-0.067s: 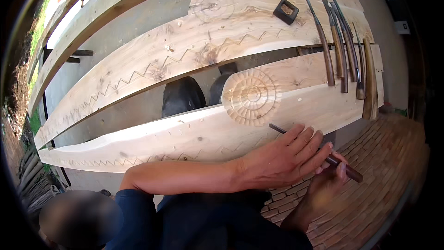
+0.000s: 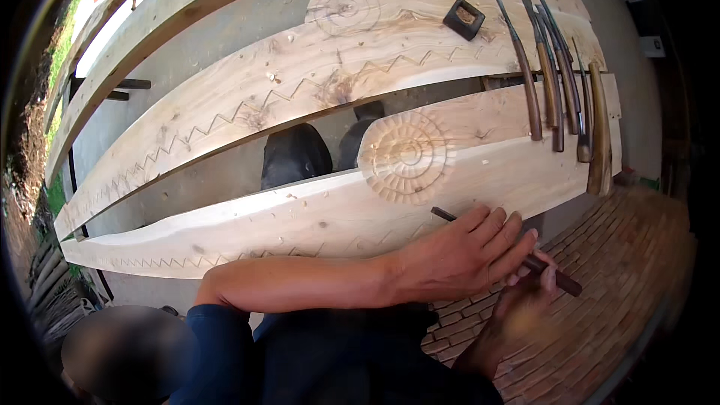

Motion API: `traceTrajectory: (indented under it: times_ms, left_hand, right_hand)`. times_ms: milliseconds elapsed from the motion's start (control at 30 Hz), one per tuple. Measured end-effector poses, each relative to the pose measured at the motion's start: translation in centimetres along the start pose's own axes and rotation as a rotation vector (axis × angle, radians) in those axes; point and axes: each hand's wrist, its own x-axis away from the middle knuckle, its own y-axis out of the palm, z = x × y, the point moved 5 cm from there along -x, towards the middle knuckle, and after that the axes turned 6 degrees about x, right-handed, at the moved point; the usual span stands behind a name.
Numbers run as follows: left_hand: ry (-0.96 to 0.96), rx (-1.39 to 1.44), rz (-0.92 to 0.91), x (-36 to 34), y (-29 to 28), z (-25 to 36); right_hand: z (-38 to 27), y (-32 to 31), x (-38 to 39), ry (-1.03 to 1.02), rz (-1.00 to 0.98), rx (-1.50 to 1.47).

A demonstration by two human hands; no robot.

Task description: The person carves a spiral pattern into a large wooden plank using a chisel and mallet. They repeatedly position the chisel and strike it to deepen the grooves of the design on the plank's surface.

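A carving chisel [image 2: 556, 276] with a dark wooden handle slants across the near board [image 2: 480, 180]. My left hand [image 2: 457, 255] lies over its shaft with the fingers curled round it. Further down, my right hand [image 2: 529, 289] grips the handle, partly behind the left fingers. The dark blade end pokes out to the left of my left hand, just below a carved round rosette [image 2: 409, 156]. Whether the tip touches the wood I cannot tell. A zigzag line [image 2: 180, 262] is cut along the near board, partly hidden by my left forearm.
Beyond a gap lies a second long board [image 2: 277, 75] with a zigzag and a faint circle. Several chisels [image 2: 551, 82] and a thick wooden stick [image 2: 601, 135] rest at the right. A black square block [image 2: 463, 19] sits on the far board. Brick paving [image 2: 615, 255] shows at lower right.
Both hands and the chisel have shifted very slightly left; the blade end sits a little lower. The boards and other tools look the same.
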Motion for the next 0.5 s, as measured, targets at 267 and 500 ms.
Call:
traceTrajectory:
  times_ms: [267, 500]
  left_hand:
    - [0.043, 0.197, -0.126, 1.5, 3.4, -3.1]
    - [-0.013, 0.215, -0.068, 1.4, 3.2, -3.8]
  right_hand:
    - [1.9, -1.5, -1.6, 0.016, -0.438, 0.095]
    - [2.1, -0.5, -2.3, -0.025, -0.478, 0.231]
